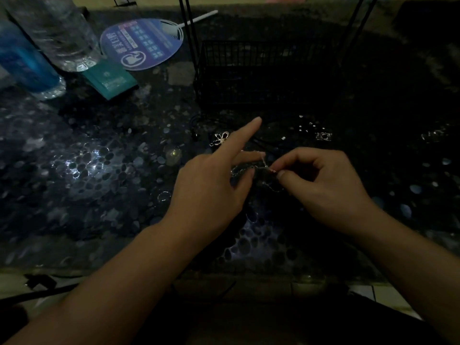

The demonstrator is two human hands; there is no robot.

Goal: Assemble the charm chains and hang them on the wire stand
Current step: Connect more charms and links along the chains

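I pinch a thin silver chain [258,168] between the thumb and curled fingers of my right hand [323,185], just above the dark pebbled table [104,170]. My left hand [214,180] holds the chain's other end with its lower fingers, forefinger pointing straight out. A flower charm [221,138] lies just beyond it, before the black wire stand [261,70].

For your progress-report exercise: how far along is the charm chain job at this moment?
Done: nothing visibly hangs on the stand. In hand: both hands, left and right, hold a fine chain between them. Left: the flower charm and small pieces lie loose on the table, unattached.
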